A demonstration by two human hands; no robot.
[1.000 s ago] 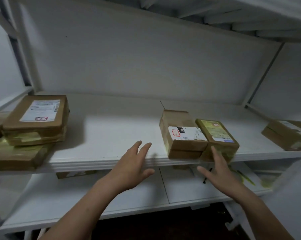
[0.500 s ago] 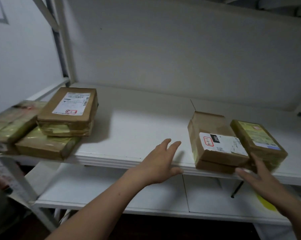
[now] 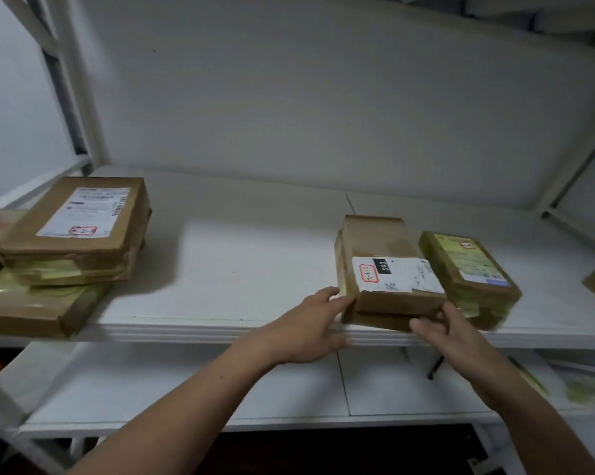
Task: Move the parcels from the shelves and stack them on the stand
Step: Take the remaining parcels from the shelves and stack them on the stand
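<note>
While labelled parcel [image 3: 392,279] sits on shelf [image 3: 248,269], left hand [image 3: 306,330] touches side; right hand [image 3: 450,334] front; fingers [image 3: 337,301] straight.

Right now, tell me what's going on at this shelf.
A person reaches with both hands for the labelled parcel stack at the front edge of the shelf. The left hand touches its left front corner, the right hand its right front corner. It is not yet lifted. A taped parcel lies to its right.

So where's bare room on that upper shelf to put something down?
The widest bare patch on the shelf lies between the left stack and the labelled parcel. Bare too: the strip along the back wall. Crowded at front right: left hand, right hand, labelled parcel and green parcel bunch together.
</note>
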